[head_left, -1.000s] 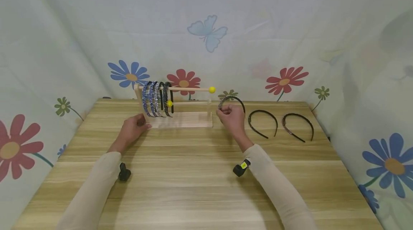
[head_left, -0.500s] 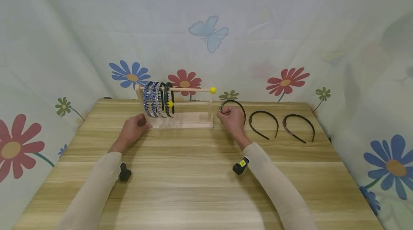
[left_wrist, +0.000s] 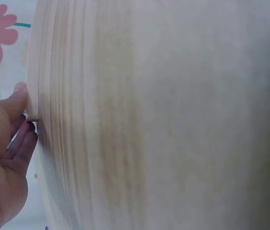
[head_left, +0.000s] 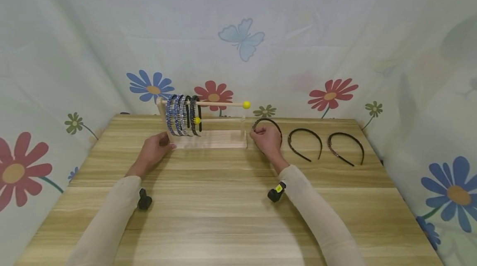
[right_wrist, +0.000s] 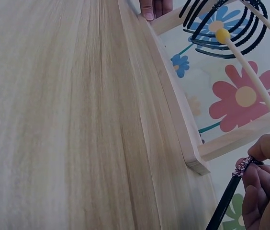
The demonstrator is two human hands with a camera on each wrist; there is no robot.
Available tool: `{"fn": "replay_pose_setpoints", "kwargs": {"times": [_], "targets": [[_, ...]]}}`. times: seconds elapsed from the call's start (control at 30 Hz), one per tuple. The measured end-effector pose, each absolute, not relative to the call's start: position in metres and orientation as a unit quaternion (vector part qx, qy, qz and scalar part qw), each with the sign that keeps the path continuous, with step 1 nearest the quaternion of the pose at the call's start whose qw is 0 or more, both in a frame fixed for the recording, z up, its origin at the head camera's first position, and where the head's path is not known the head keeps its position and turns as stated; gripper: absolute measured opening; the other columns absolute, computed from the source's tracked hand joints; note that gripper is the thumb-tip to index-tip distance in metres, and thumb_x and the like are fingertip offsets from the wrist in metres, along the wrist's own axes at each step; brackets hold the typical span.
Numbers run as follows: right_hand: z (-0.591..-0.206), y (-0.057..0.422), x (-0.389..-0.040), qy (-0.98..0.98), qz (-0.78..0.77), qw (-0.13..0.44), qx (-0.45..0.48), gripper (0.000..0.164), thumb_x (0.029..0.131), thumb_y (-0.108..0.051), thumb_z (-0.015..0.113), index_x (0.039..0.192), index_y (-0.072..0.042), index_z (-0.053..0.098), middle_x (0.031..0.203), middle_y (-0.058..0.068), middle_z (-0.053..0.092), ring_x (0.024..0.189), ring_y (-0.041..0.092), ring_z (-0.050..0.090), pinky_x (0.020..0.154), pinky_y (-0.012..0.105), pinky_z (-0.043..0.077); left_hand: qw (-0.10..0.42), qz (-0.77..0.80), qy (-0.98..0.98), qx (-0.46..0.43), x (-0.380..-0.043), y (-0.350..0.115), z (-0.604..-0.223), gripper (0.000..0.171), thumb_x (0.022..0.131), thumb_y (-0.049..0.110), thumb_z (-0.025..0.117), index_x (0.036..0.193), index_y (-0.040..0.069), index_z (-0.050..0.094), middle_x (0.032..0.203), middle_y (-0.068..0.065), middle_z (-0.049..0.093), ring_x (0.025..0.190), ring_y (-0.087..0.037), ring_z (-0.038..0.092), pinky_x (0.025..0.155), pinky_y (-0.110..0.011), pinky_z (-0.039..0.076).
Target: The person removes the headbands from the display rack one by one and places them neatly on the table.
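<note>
A wooden headband rack (head_left: 220,140) stands on the table with several glittery headbands (head_left: 181,117) hung at the left of its dowels. My left hand (head_left: 152,150) grips the left end of the rack's base, the thumb against its edge in the left wrist view. To the right of the rack, my right hand (head_left: 269,140) pinches a black headband (right_wrist: 227,201) with rhinestones between thumb and fingers. Its arch rises behind the hand in the head view, and part of it is hidden by the hand. That headband is apart from the rack.
Two more black headbands, a nearer one (head_left: 305,130) and a farther one (head_left: 347,134), lie on the wooden table (head_left: 208,216) right of my right hand. Yellow balls (head_left: 246,105) cap the dowel ends. A flower-printed cloth (head_left: 179,42) hangs behind the table.
The headband in my right hand has tipped slightly down, and that hand has shifted a little left. My left hand stays at the rack's base.
</note>
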State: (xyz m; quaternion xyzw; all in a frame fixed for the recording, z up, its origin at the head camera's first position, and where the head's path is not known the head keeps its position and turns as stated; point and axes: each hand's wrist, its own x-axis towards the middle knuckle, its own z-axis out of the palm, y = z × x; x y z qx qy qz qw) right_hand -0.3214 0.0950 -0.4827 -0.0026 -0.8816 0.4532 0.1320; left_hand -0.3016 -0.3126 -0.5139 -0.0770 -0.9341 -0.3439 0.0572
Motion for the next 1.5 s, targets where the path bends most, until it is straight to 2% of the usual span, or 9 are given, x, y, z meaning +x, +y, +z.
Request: {"fn": "replay_pose_setpoints", "kwargs": {"times": [0.43,0.83,1.17,1.5], "targets": [[-0.491,0.091,-0.327,-0.890,0.439,0.125,0.005,0.018,0.089,-0.027,0.078,0.092,-0.009,0.080,0.086,0.006,0.079,0.080,0.022,0.074,0.079,0.043,0.060,0.055,-0.344,-0.934,-0.079,-0.303,-0.314,-0.515,0.051,0.099,0.020,0.071,0.140,-0.006,0.055,0.134,-0.028,0.062,0.124,-0.046,0.060,0.108,-0.061,0.045],[-0.499,0.092,-0.328,-0.891,0.441,0.110,0.018,0.019,0.090,-0.025,0.079,0.093,-0.005,0.081,0.086,0.010,0.078,0.077,0.023,0.073,0.072,0.040,0.060,0.048,-0.350,-0.933,-0.073,-0.302,-0.315,-0.516,0.053,0.099,0.021,0.070,0.142,-0.005,0.054,0.137,-0.028,0.060,0.129,-0.046,0.056,0.110,-0.060,0.043],[-0.501,0.091,-0.330,-0.893,0.435,0.113,0.022,0.017,0.088,-0.022,0.082,0.089,-0.004,0.081,0.081,0.010,0.078,0.073,0.024,0.074,0.069,0.038,0.060,0.050,-0.350,-0.932,-0.075,-0.302,-0.315,-0.515,0.047,0.099,0.022,0.070,0.137,-0.005,0.058,0.135,-0.028,0.062,0.127,-0.045,0.058,0.109,-0.060,0.045],[-0.505,0.091,-0.331,-0.891,0.446,0.083,0.006,0.021,0.089,-0.023,0.080,0.094,-0.002,0.080,0.085,0.012,0.078,0.071,0.023,0.073,0.068,0.037,0.060,0.052,-0.355,-0.931,-0.073,-0.301,-0.314,-0.515,0.048,0.099,0.020,0.070,0.138,-0.005,0.058,0.134,-0.028,0.062,0.126,-0.046,0.059,0.108,-0.060,0.045]]}}
